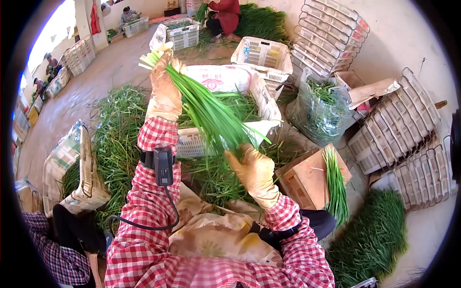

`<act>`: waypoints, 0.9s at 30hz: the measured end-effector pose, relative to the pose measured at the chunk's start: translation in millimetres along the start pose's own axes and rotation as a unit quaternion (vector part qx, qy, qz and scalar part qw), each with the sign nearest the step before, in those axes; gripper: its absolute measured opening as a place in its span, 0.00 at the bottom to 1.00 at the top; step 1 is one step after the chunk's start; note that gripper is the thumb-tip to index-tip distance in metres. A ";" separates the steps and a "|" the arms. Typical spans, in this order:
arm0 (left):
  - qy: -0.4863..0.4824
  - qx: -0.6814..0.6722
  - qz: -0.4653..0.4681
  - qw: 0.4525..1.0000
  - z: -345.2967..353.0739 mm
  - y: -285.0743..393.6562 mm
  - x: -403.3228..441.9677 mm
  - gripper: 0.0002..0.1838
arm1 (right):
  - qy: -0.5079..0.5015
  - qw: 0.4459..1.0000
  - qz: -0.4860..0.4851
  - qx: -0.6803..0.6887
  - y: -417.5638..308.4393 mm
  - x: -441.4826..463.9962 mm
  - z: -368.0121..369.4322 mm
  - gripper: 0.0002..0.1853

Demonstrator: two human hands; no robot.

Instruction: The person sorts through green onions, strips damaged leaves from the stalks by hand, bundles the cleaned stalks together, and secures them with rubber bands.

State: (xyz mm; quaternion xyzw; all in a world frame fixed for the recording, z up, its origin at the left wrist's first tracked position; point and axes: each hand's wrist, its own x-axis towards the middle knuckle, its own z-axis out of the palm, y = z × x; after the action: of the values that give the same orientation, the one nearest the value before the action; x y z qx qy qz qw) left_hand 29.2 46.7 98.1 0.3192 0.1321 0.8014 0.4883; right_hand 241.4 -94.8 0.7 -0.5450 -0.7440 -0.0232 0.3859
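One green bunch [205, 104] seems light, soft; the left hand [164, 86] clasps its far end, probably firmest to hold; whether the right hand [254, 173] grasps, I cannot tell.

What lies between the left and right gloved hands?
In the head view, the bunch of green stalks spans from the left hand toward the right hand.

green leafy bunch [204, 103] | long thin leaves, pale stem ends | slanted | clasped in left fingers [161, 67] | leaf tips near right fingers [248, 152]
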 end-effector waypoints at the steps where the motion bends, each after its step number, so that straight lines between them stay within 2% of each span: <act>1: 0.000 0.000 0.001 1.000 1.5 0.6 -0.2 0.05 | -0.038 0.997 0.035 0.054 1.6 1.9 -1.1 0.18; 4: -0.007 -0.002 0.001 1.000 2.3 -0.7 -0.6 0.05 | -0.095 0.939 0.172 0.284 12.2 -4.6 13.7 0.16; 5: 0.008 0.001 -0.003 1.000 3.4 -0.5 -1.1 0.05 | -0.108 0.934 0.156 0.303 13.8 -6.3 12.8 0.15; 8: 0.039 0.013 -0.023 0.999 2.6 -2.2 -2.2 0.04 | -0.117 0.985 -0.053 0.119 0.4 2.5 -16.4 0.14; 9: 0.041 0.015 -0.029 0.999 -1.8 -4.4 0.6 0.04 | -0.060 0.976 -0.201 0.059 0.5 1.2 -15.8 0.13; 10: 0.043 0.019 -0.034 0.998 -8.3 -5.7 3.9 0.04 | -0.068 0.957 -0.275 0.058 -4.7 -3.0 -24.8 0.07; 12: -0.016 -0.036 -0.032 0.999 -31.4 -7.7 14.9 0.04 | -0.040 0.900 -0.425 0.088 -17.1 -23.3 -32.7 0.07; 14: -0.058 -0.119 -0.044 0.990 -55.7 -5.0 29.6 0.05 | -0.083 0.868 -0.488 0.048 -18.7 -44.0 -41.4 0.06; 15: -0.148 -0.157 -0.068 0.974 -69.5 -5.4 38.8 0.07 | -0.174 0.868 -0.456 0.088 -3.8 -56.0 -37.1 0.09; 16: -0.131 -0.127 -0.037 0.983 -62.1 -1.9 36.2 0.08 | -0.298 0.866 -0.392 0.087 3.7 -57.7 -33.7 0.09; 17: -0.110 -0.098 -0.006 0.989 -54.9 -0.6 32.4 0.09 | -0.417 0.868 -0.262 0.055 18.0 -62.4 -26.6 0.12; 18: -0.091 -0.069 0.022 0.993 -50.3 0.5 28.8 0.11 | -0.521 0.844 -0.122 0.019 31.1 -66.3 -24.0 0.16; 20: -0.145 -0.022 0.052 0.988 -41.5 0.8 36.3 0.13 | -0.538 0.836 -0.007 -0.107 44.7 -48.5 -36.3 0.23; 22: -0.207 0.068 0.096 0.971 -2.3 11.6 34.4 0.14 | -0.417 0.907 -0.004 -0.056 102.2 -59.9 -11.8 0.22; 24: -0.446 -0.017 -0.035 0.894 37.8 29.4 50.5 0.12 | -0.425 0.891 0.061 -0.150 112.0 -56.1 -9.4 0.24; 25: -0.428 0.045 0.010 0.903 79.3 31.8 38.1 0.09 | -0.446 0.881 0.073 -0.139 119.4 -56.6 -3.3 0.24; 26: -0.407 0.101 0.053 0.906 119.0 27.2 16.1 0.08 | -0.426 0.895 0.066 -0.118 123.2 -61.3 2.1 0.23; 27: -0.473 0.178 0.040 0.862 134.3 30.2 -0.1 0.07 | -0.417 0.901 0.064 -0.104 129.1 -66.3 9.3 0.23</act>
State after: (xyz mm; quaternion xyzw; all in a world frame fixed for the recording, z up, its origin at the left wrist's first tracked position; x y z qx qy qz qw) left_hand 94.1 18.4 216.1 0.7465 0.0127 0.5357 0.3946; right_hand 350.5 -90.9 -95.3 -0.5886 -0.7935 0.1538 -0.0178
